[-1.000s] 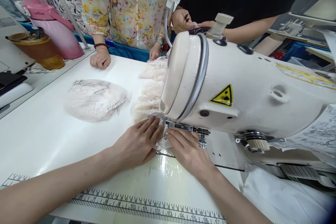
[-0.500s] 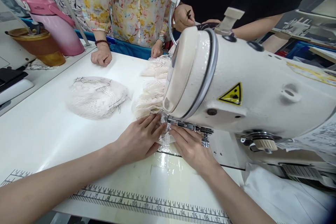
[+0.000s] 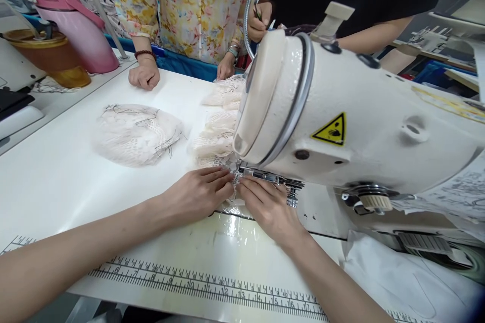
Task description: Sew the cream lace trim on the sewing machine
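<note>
At the needle of a white sewing machine (image 3: pixel 280 101), a strip of cream lace fabric (image 3: pixel 215 136) runs under the presser foot (image 3: pixel 240 167). My left hand (image 3: pixel 199 189) lies palm down on the lace, left of the foot, with its fingers stretched out and its thumb mostly hidden. Opposite it, my right hand (image 3: pixel 267 204) rests flat with straight fingers at the lace's right edge, partly under the metal attachment (image 3: pixel 265 175). The gathered lace spreads behind the foot, and the machine head hides some of it.
A gathered pale lace piece (image 3: pixel 136 133) with loose dark threads lies left on the white table (image 3: pixel 113 197). Two people stand across; one person's fist (image 3: pixel 144 74) rests on the tabletop. A pink bottle (image 3: pixel 71 25), a brown cup (image 3: pixel 49 55) and white cloth (image 3: pixel 401 277) lie around.
My left fingers have drawn closer together, and the thumb is now less visible. The lace at the foot shows slightly differently between my hands. The view has shifted a little.
</note>
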`<state>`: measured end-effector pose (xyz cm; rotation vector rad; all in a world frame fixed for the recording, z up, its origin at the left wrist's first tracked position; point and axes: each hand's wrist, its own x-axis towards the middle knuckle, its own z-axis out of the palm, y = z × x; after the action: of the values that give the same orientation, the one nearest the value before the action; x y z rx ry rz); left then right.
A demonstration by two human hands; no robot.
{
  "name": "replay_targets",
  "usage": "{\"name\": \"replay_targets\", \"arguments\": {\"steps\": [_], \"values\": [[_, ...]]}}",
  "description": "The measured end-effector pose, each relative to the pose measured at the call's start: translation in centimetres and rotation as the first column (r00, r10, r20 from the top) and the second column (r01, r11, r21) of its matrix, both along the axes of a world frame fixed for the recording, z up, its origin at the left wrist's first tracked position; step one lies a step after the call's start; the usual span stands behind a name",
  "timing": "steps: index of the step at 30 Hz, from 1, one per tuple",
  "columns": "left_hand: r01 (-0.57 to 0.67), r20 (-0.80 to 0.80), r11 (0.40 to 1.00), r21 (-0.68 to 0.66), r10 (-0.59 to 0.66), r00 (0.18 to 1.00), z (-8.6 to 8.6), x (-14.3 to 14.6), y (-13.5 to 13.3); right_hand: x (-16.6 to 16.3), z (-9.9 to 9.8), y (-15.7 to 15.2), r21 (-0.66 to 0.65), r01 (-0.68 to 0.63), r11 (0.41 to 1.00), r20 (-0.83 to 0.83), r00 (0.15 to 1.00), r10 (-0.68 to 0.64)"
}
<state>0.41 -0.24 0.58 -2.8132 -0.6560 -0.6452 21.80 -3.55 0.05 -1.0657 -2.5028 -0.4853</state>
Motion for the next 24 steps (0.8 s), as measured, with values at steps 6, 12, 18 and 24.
{"name": "replay_targets", "arguments": {"steps": [6, 12, 18, 24], "values": [[-0.018, -0.023, 1.0, 0.002, 0.018, 1.0, 0.1, -0.2, 0.4, -0.3, -0.2, 0.1, -0.002, -0.025, 1.0, -0.03, 0.999, 0.024], [-0.023, 0.033, 1.0, 0.003, 0.023, 0.999, 0.7, -0.8, 0.3, -1.0, 0.3, 0.0, -0.085, -0.082, 0.993, -0.152, 0.986, 0.069], [0.104, 0.066, 0.983, 0.149, -0.115, 0.991, 1.6, -0.9, 0.3, -1.2, 0.7, -0.4, -0.174, -0.207, 0.963, -0.26, 0.953, 0.158], [0.125, 0.069, 0.973, 0.192, -0.14, 0.988, 1.6, -0.9, 0.1, -1.0, 1.1, -0.6, -0.168, -0.265, 0.95, -0.321, 0.925, 0.201]]}}
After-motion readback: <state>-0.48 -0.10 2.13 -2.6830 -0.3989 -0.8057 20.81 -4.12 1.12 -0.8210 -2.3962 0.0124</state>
